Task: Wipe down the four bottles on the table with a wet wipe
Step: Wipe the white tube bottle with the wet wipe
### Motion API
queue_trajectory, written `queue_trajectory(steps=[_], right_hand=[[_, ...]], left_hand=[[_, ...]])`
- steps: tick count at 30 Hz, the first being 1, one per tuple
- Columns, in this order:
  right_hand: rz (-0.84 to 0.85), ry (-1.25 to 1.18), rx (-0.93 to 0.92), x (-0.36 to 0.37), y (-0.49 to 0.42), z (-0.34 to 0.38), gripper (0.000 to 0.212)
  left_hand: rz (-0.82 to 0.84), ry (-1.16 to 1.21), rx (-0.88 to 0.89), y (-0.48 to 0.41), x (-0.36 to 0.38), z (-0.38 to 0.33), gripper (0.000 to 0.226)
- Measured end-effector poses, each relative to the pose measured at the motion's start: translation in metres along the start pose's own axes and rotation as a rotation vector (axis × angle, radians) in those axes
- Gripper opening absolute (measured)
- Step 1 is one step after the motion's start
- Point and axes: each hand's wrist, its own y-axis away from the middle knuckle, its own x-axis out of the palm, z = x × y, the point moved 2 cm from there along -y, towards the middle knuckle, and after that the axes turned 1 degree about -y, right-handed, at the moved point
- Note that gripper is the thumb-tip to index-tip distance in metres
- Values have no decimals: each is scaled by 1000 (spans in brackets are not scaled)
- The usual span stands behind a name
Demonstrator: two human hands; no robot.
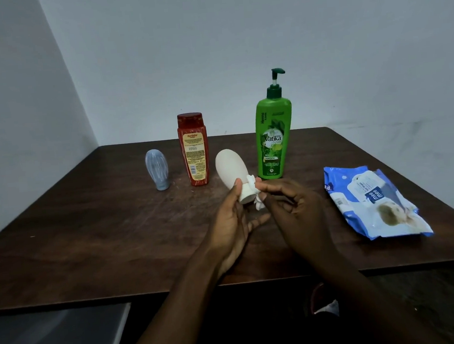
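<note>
While the tabletop (116, 234) lies below my fingers (273, 188) and my left hand (230, 226) grips the tilted white bottle (229, 166) near its neck, I'd turn it slowly so the wet wipe (252, 182), pinched by my right hand (297, 212) against the cap (246, 195), rubs all round.

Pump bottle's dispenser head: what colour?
Dark green pump head on the lighter green bottle; head view.

Bare table (89, 237) left of hands.

Dim, even indoor light; soft glare on the table (95, 236) near its left edge. Wide-angle bending at frame edges, slight softness throughout.
</note>
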Motion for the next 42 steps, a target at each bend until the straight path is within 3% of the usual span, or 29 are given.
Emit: queue_trajectory(steps=[8,13,23,28,42], right_hand=[[21,7,14,-2,-1,1,22],[7,-9,22,-2,-2,1,24],[-18,-31,74,-9,-9,2,23],[-8,-31,102,-14,-10,1,23],[30,267,26,-19,-6,2,29]], left_hand=[[-64,-51,9,-8,-4,9,56],[-82,-32,64,-6,-5,3,31],[-129,-49,80,-6,-7,1,54],[-154,-17,63,-5,-7,0,37],[-33,9,-87,-1,-4,3,33]])
